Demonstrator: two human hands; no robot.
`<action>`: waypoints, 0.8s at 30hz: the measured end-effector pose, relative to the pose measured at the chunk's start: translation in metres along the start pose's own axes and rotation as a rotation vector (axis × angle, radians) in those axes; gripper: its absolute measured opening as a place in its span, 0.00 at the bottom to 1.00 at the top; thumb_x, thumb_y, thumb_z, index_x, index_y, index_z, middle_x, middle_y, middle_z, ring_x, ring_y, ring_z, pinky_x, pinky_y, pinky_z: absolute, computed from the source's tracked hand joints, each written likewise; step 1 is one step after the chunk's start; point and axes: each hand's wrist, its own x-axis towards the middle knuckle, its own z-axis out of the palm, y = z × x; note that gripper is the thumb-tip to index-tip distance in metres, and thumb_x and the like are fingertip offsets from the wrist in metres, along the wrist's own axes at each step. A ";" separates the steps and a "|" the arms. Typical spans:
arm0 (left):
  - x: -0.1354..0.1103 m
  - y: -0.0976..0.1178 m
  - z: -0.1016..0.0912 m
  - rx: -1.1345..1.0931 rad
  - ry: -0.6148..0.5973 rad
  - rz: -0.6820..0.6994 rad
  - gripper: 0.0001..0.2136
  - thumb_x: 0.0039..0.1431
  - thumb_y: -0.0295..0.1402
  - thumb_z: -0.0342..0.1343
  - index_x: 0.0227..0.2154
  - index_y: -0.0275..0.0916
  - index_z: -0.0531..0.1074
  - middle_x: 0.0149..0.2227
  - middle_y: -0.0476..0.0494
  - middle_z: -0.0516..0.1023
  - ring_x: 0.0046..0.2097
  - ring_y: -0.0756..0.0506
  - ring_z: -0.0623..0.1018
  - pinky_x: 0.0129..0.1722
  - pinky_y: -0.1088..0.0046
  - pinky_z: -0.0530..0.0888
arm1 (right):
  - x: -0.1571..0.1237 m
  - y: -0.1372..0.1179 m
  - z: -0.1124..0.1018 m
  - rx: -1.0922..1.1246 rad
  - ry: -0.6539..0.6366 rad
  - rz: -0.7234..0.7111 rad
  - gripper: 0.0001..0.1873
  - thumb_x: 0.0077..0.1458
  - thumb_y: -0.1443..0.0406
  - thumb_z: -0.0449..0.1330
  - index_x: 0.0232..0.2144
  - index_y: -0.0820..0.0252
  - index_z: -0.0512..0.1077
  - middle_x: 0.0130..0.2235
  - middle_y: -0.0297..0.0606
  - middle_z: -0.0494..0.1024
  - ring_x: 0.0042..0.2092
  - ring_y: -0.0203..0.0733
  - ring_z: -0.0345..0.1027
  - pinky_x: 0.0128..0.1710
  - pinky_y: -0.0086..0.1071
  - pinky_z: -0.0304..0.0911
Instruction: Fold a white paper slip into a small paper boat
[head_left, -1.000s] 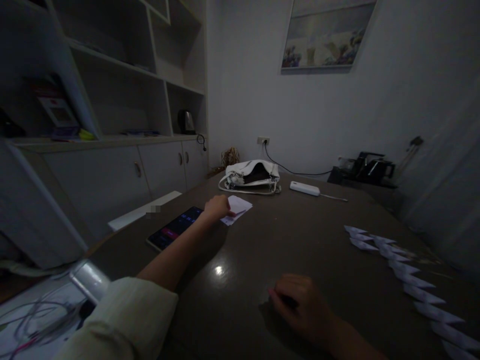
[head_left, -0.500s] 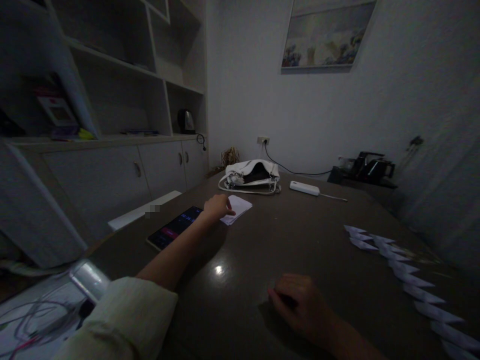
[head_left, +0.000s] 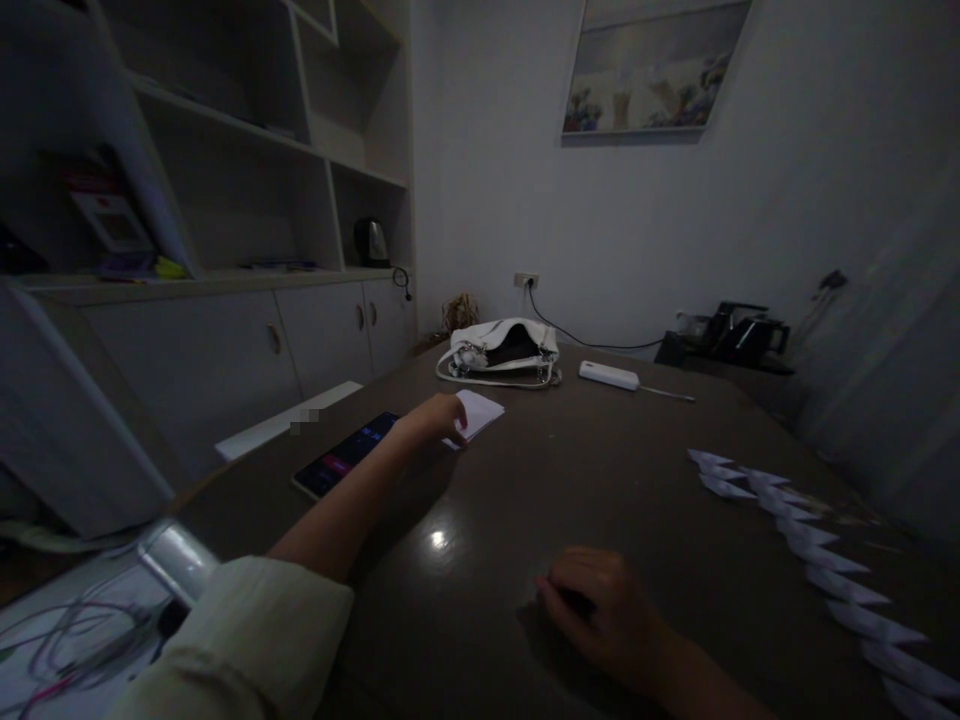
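At the fingertips of the left hand (head_left: 437,412) lies a small stack of flat white paper sheets (head_left: 484,412) on the glossy brown table (head_left: 637,430); whether these fingers pinch a sheet or stand apart, I cannot tell. Well to the right of the right hand (head_left: 596,600), which is loosely curled with nothing visible inside, runs a row of pointed, folded white paper pieces (head_left: 836,585). These seem finished, while the stack seems not yet folded. Left of the left hand lies a black-screened phone (head_left: 337,468); beyond it, a white handbag (head_left: 466,342).
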 end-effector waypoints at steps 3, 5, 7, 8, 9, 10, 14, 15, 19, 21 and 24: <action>0.001 -0.003 -0.001 -0.019 -0.010 0.014 0.14 0.41 0.36 0.67 0.34 0.41 0.78 0.42 0.44 0.78 0.45 0.41 0.75 0.42 0.74 0.69 | 0.000 0.000 0.001 -0.011 -0.003 0.006 0.17 0.58 0.68 0.48 0.17 0.61 0.62 0.19 0.33 0.66 0.22 0.32 0.58 0.24 0.27 0.49; 0.000 -0.006 -0.003 -0.036 -0.026 0.022 0.15 0.40 0.36 0.67 0.34 0.43 0.78 0.42 0.46 0.78 0.45 0.42 0.75 0.41 0.75 0.69 | 0.000 0.001 0.001 -0.013 -0.004 0.007 0.17 0.58 0.68 0.49 0.17 0.61 0.62 0.19 0.33 0.66 0.22 0.32 0.58 0.24 0.27 0.48; -0.001 -0.008 -0.004 -0.049 -0.044 0.022 0.16 0.39 0.35 0.67 0.35 0.44 0.78 0.43 0.47 0.77 0.45 0.42 0.75 0.41 0.75 0.69 | 0.000 0.001 0.001 -0.017 -0.003 0.013 0.17 0.57 0.68 0.49 0.17 0.61 0.62 0.19 0.33 0.66 0.22 0.32 0.58 0.24 0.27 0.48; -0.002 -0.009 -0.005 -0.054 -0.050 0.020 0.16 0.38 0.34 0.67 0.35 0.44 0.78 0.43 0.47 0.77 0.45 0.42 0.75 0.41 0.76 0.69 | 0.000 0.001 0.001 -0.018 -0.004 0.015 0.17 0.57 0.68 0.49 0.17 0.61 0.61 0.19 0.33 0.66 0.22 0.32 0.58 0.24 0.27 0.48; -0.003 -0.009 -0.006 -0.057 -0.056 0.017 0.16 0.38 0.32 0.67 0.35 0.45 0.77 0.44 0.47 0.77 0.46 0.42 0.75 0.41 0.76 0.69 | 0.000 0.001 0.000 -0.016 -0.005 0.018 0.17 0.57 0.68 0.49 0.17 0.61 0.61 0.19 0.33 0.65 0.22 0.32 0.58 0.24 0.27 0.48; -0.004 -0.009 -0.007 -0.058 -0.060 0.014 0.17 0.38 0.30 0.67 0.36 0.45 0.77 0.44 0.47 0.76 0.46 0.42 0.75 0.41 0.76 0.69 | 0.000 0.001 0.000 -0.014 -0.007 0.019 0.17 0.57 0.68 0.49 0.17 0.61 0.61 0.19 0.33 0.65 0.22 0.32 0.57 0.24 0.27 0.47; -0.007 -0.007 -0.008 -0.056 -0.062 0.016 0.18 0.38 0.28 0.67 0.37 0.44 0.77 0.46 0.45 0.75 0.47 0.42 0.74 0.41 0.75 0.69 | -0.001 0.001 0.001 -0.011 -0.021 0.014 0.16 0.57 0.68 0.49 0.17 0.61 0.61 0.19 0.33 0.65 0.22 0.32 0.58 0.25 0.27 0.48; -0.007 -0.007 -0.008 -0.055 -0.061 0.018 0.18 0.38 0.28 0.67 0.38 0.44 0.77 0.46 0.45 0.75 0.47 0.42 0.74 0.41 0.75 0.69 | -0.001 0.001 0.001 -0.011 -0.023 0.012 0.16 0.58 0.68 0.49 0.17 0.61 0.61 0.19 0.33 0.65 0.23 0.32 0.58 0.25 0.27 0.48; -0.006 -0.007 -0.008 -0.058 -0.064 0.027 0.18 0.37 0.29 0.67 0.36 0.45 0.77 0.44 0.47 0.76 0.47 0.42 0.74 0.42 0.74 0.69 | 0.000 0.001 0.000 0.000 -0.019 0.010 0.16 0.58 0.68 0.49 0.18 0.61 0.61 0.19 0.33 0.66 0.23 0.32 0.58 0.25 0.27 0.49; -0.006 -0.007 -0.008 -0.063 -0.066 0.030 0.17 0.38 0.29 0.67 0.36 0.45 0.77 0.43 0.47 0.76 0.47 0.42 0.74 0.42 0.74 0.69 | 0.000 0.001 0.000 -0.002 -0.012 0.012 0.17 0.58 0.68 0.49 0.17 0.61 0.61 0.19 0.33 0.65 0.22 0.31 0.57 0.25 0.27 0.48; -0.008 -0.007 -0.010 -0.068 -0.070 0.039 0.17 0.39 0.29 0.67 0.37 0.45 0.77 0.45 0.46 0.76 0.47 0.42 0.74 0.43 0.74 0.69 | 0.001 0.001 0.000 -0.006 -0.005 0.010 0.17 0.58 0.68 0.49 0.17 0.61 0.61 0.18 0.32 0.64 0.22 0.31 0.57 0.24 0.27 0.47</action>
